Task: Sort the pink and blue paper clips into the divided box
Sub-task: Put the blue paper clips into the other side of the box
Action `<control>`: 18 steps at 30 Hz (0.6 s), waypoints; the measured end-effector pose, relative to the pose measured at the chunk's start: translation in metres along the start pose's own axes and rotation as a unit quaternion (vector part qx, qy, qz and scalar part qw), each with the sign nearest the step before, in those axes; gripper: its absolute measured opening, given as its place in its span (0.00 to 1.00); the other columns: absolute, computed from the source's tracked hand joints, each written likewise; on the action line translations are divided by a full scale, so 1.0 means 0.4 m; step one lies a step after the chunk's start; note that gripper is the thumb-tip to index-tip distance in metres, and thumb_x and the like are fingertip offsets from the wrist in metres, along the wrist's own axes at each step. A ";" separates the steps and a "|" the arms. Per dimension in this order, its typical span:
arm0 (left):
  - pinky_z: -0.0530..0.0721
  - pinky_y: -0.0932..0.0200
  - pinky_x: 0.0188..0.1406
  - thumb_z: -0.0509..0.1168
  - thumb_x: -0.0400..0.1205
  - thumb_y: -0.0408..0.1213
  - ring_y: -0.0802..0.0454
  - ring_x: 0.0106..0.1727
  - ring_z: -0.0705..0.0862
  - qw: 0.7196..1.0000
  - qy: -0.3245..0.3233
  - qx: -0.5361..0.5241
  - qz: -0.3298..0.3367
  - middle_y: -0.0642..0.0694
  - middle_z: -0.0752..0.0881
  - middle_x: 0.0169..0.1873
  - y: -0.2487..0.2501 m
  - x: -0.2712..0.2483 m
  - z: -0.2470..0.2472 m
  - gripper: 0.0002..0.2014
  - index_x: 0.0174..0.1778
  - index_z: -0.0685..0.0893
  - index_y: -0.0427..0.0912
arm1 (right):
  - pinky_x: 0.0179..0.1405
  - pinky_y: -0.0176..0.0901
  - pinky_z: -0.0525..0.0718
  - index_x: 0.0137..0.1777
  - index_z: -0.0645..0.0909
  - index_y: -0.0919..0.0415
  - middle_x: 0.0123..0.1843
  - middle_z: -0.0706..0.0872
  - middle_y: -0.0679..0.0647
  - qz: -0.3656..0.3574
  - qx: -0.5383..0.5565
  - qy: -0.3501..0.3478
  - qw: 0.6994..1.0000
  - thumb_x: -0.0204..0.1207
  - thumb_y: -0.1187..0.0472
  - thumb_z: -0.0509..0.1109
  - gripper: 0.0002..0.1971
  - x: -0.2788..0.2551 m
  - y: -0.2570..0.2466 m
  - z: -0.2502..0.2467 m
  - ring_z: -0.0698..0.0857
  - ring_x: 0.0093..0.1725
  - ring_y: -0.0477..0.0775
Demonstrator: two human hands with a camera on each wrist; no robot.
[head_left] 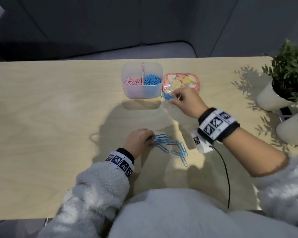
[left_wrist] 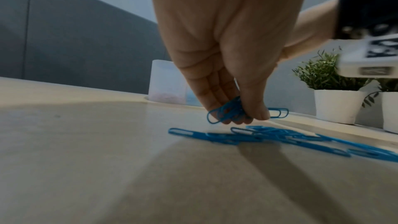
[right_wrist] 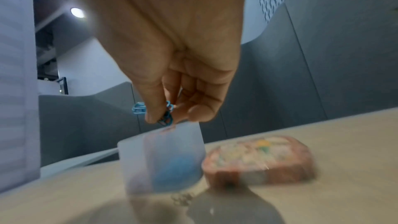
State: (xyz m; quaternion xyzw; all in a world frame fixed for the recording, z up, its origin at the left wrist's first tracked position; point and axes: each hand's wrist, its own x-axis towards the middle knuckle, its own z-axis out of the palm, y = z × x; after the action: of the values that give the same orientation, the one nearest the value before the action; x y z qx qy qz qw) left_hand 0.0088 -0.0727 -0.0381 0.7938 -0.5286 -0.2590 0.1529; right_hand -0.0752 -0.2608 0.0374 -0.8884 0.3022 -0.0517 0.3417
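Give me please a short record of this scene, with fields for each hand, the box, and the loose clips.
left hand: pinches a few blue clips just above the table
right hand: holds blue clips beside the box, near its blue side
box: pink clips left, blue clips right of the divider
loose clips: blue only, on the table
lid: flowered, right of the box
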 end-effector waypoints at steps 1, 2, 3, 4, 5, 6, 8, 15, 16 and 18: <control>0.76 0.53 0.47 0.65 0.78 0.37 0.41 0.51 0.83 1.000 0.002 -0.001 -0.003 0.40 0.87 0.48 0.000 0.002 -0.003 0.10 0.53 0.84 0.39 | 0.41 0.46 0.76 0.35 0.82 0.63 0.36 0.84 0.59 0.005 -0.006 0.024 1.000 0.73 0.62 0.71 0.07 0.040 -0.017 -0.010 0.79 0.39 0.57; 0.75 0.54 0.46 0.66 0.78 0.37 0.41 0.51 0.83 1.000 0.004 -0.003 -0.004 0.40 0.87 0.48 -0.001 0.003 -0.007 0.10 0.53 0.84 0.39 | 0.43 0.46 0.78 0.38 0.83 0.66 0.38 0.85 0.60 0.011 -0.015 0.049 0.999 0.73 0.62 0.71 0.07 0.080 -0.030 -0.015 0.80 0.40 0.57; 0.75 0.55 0.46 0.66 0.78 0.36 0.41 0.50 0.83 1.000 0.005 -0.003 -0.005 0.40 0.87 0.48 -0.003 0.005 -0.011 0.09 0.52 0.84 0.39 | 0.45 0.45 0.78 0.41 0.84 0.67 0.41 0.86 0.59 0.024 -0.020 0.071 0.997 0.73 0.61 0.71 0.07 0.116 -0.044 -0.018 0.80 0.41 0.56; 0.75 0.55 0.46 0.66 0.78 0.36 0.41 0.50 0.83 1.000 0.004 0.000 -0.004 0.40 0.87 0.48 -0.004 0.006 -0.017 0.09 0.52 0.84 0.39 | 0.45 0.44 0.77 0.44 0.85 0.68 0.42 0.87 0.59 0.036 -0.021 0.084 0.996 0.73 0.61 0.72 0.09 0.153 -0.052 -0.017 0.80 0.42 0.54; 0.75 0.55 0.46 0.66 0.78 0.36 0.41 0.50 0.83 1.000 0.003 0.004 -0.003 0.40 0.87 0.48 -0.005 0.008 -0.024 0.09 0.51 0.84 0.39 | 0.44 0.43 0.77 0.45 0.85 0.70 0.44 0.88 0.61 0.052 -0.017 0.081 0.995 0.72 0.62 0.72 0.10 0.186 -0.062 -0.013 0.79 0.41 0.54; 0.75 0.55 0.46 0.66 0.78 0.36 0.41 0.50 0.83 1.000 0.005 0.007 -0.001 0.40 0.87 0.48 -0.002 0.010 -0.033 0.08 0.51 0.84 0.39 | 0.43 0.45 0.78 0.46 0.85 0.72 0.45 0.88 0.65 0.064 -0.017 0.072 0.995 0.72 0.62 0.72 0.10 0.214 -0.067 -0.005 0.79 0.40 0.54; 0.75 0.58 0.46 0.66 0.78 0.35 0.42 0.50 0.84 1.000 0.020 0.000 0.003 0.40 0.88 0.47 0.004 0.020 -0.054 0.08 0.52 0.84 0.38 | 0.48 0.49 0.83 0.45 0.84 0.74 0.45 0.87 0.68 0.087 -0.011 0.047 0.995 0.72 0.62 0.73 0.11 0.250 -0.077 0.008 0.79 0.40 0.54; 0.80 0.56 0.50 0.68 0.77 0.33 0.49 0.42 0.80 0.991 0.112 -0.072 -0.009 0.38 0.88 0.46 0.048 0.128 -0.194 0.12 0.56 0.80 0.35 | 0.51 0.43 0.81 0.48 0.86 0.69 0.50 0.90 0.60 0.054 0.057 0.081 0.994 0.78 0.63 0.65 0.11 0.199 -0.058 -0.002 0.85 0.47 0.55; 0.77 0.59 0.49 0.68 0.77 0.33 0.49 0.44 0.81 0.989 0.127 -0.068 -0.019 0.38 0.88 0.46 0.054 0.155 -0.215 0.13 0.57 0.80 0.36 | 0.51 0.43 0.81 0.49 0.86 0.69 0.48 0.89 0.59 0.048 0.078 0.096 0.991 0.78 0.64 0.64 0.11 0.174 -0.051 -0.011 0.85 0.45 0.53; 0.75 0.58 0.49 0.67 0.77 0.31 0.42 0.49 0.82 0.983 0.160 -0.082 -0.048 0.37 0.85 0.43 0.066 0.217 -0.253 0.14 0.59 0.79 0.38 | 0.43 0.39 0.80 0.44 0.86 0.67 0.40 0.87 0.57 0.035 0.113 0.117 0.986 0.78 0.66 0.63 0.10 0.112 -0.029 -0.025 0.83 0.35 0.40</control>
State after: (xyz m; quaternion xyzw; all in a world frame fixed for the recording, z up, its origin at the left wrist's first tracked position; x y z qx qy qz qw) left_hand 0.0733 -0.1659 0.0368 0.8340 -0.4360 -0.1783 0.2874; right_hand -0.0361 -0.2854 0.0474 -0.8208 0.3636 -0.1769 0.4035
